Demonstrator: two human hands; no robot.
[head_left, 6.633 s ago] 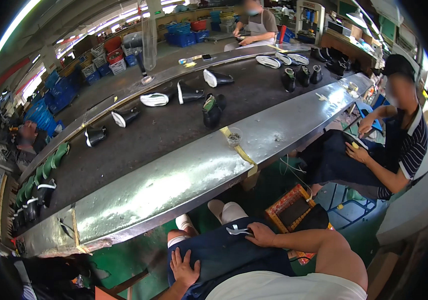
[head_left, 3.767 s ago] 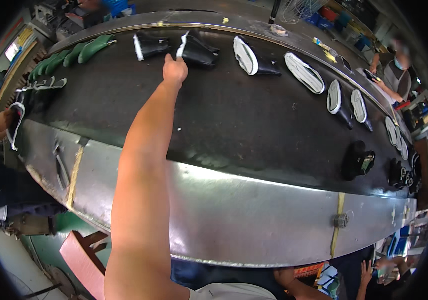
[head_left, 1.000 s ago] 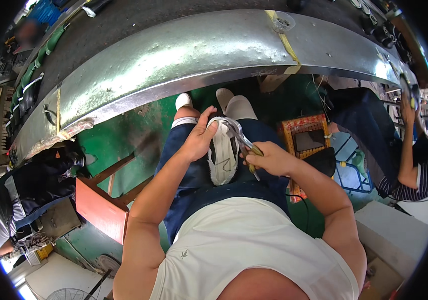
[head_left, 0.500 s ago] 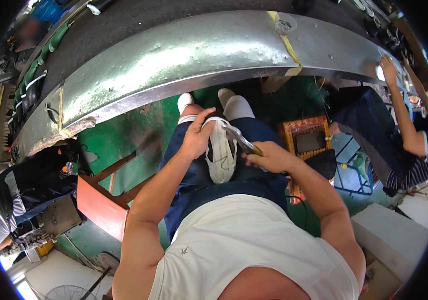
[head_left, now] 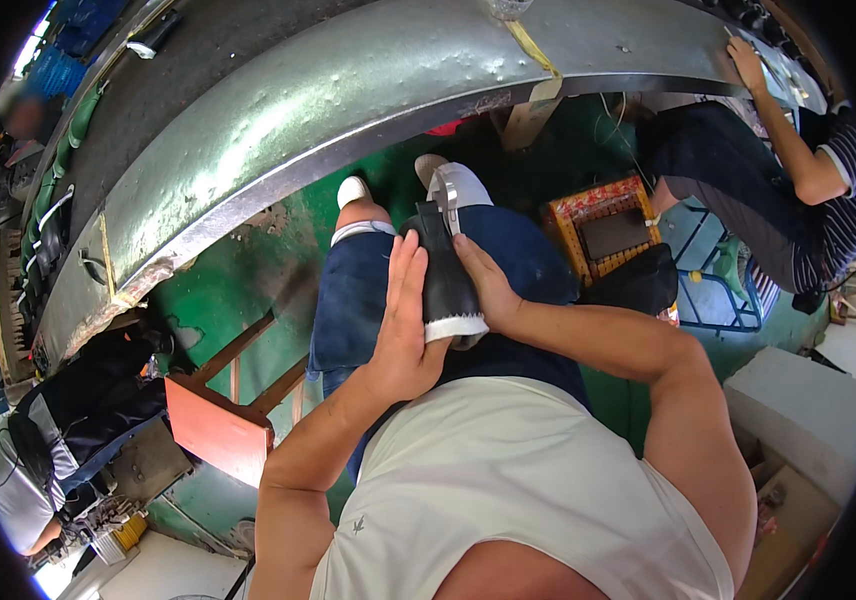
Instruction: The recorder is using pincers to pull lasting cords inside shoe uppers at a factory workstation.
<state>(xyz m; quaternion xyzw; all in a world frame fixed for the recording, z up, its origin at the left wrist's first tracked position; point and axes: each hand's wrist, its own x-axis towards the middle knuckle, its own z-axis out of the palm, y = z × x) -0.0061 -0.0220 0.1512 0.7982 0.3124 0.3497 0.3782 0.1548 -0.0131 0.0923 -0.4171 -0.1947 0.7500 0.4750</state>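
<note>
A black shoe upper (head_left: 445, 275) with a ragged white edge stands over my lap, dark side up, between both palms. My left hand (head_left: 403, 325) lies along its left side, fingers stretched and pressed to it, the thumb tucked by the white edge. Against the other side is my right hand (head_left: 488, 285), thumb on the black surface and most fingers hidden behind. Metal pliers (head_left: 450, 195) stick out past the far end of the shoe from my right hand; their handles are hidden.
A long metal-edged bench (head_left: 298, 120) curves across the front. To my left stands a reddish wooden stool (head_left: 216, 430); to the right are an orange-yellow crate seat (head_left: 603, 230) and a blue metal frame (head_left: 698, 270). A co-worker (head_left: 798, 170) sits at the right with one hand on the bench.
The shoe has been turned over, from its pale underside to its black upper. My right hand has moved in from holding the pliers at the shoe's edge to pressing the shoe's side.
</note>
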